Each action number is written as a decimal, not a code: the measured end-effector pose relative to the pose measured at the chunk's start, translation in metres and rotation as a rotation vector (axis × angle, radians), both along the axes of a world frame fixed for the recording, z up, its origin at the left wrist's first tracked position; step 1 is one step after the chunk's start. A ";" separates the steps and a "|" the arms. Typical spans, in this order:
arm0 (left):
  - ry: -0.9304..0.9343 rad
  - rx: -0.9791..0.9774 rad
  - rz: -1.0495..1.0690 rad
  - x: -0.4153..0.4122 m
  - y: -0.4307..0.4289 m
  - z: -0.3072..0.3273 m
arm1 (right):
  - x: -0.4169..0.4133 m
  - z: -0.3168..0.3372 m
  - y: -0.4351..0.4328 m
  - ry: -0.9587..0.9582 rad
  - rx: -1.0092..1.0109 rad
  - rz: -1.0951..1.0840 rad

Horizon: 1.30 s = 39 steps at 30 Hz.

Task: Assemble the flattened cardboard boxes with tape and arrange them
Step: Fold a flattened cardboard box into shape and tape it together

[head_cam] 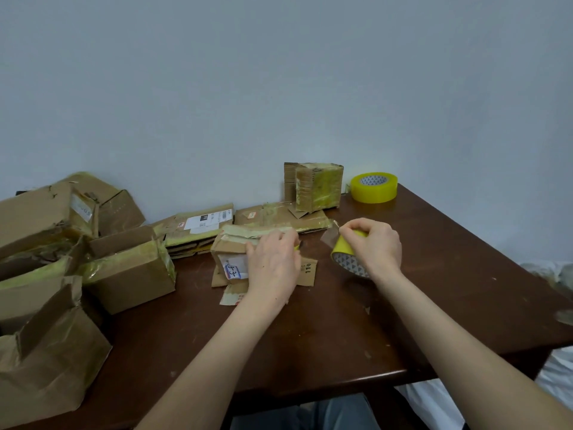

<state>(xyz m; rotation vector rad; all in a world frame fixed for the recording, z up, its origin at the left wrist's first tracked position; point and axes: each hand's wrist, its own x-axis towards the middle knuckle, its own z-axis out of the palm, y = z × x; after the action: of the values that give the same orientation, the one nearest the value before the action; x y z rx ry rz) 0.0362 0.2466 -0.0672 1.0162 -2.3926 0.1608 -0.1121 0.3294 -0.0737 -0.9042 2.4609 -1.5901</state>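
A small cardboard box (231,246) with a white label stands mid-table, its bottom flaps splayed on the wood. My left hand (274,262) presses on its right side, fingers curled over the top edge. My right hand (373,243) grips a yellow tape roll (348,257) to the right of the box. A clear strip of tape (330,235) stretches from the roll towards the box. A second yellow tape roll (374,187) lies at the back right.
Several taped boxes (130,271) crowd the table's left side. Flattened boxes (198,228) lie against the wall behind the small box. One assembled box (316,187) stands at the back. The brown table's (310,342) right edge drops to white bedding (555,377).
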 end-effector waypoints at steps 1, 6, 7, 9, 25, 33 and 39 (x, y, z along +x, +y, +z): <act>-0.011 -0.065 -0.009 -0.002 -0.003 0.001 | -0.004 0.002 0.001 -0.035 -0.048 -0.001; -0.148 -0.282 -0.152 -0.012 -0.008 -0.014 | -0.015 0.008 0.004 -0.093 -0.133 -0.035; -0.166 -0.262 -0.167 -0.015 -0.007 -0.020 | -0.018 0.009 0.005 -0.084 -0.135 -0.042; -0.083 -0.204 -0.181 -0.022 -0.005 -0.022 | -0.021 0.009 0.007 -0.046 -0.137 -0.061; 0.408 0.448 -0.272 -0.097 0.015 0.038 | -0.044 0.000 0.032 0.111 -0.095 0.156; 0.501 0.473 -0.308 -0.099 0.024 0.028 | -0.052 -0.007 0.030 0.144 -0.041 0.167; 0.538 0.595 -0.299 -0.094 0.015 0.036 | -0.055 -0.001 0.031 0.065 -0.165 0.279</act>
<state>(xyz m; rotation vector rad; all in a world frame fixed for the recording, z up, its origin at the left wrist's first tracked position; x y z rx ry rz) -0.0573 0.2617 -0.0308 0.7842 -2.0715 -0.8663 -0.1668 0.3601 -0.0750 -1.2782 2.1469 -1.7023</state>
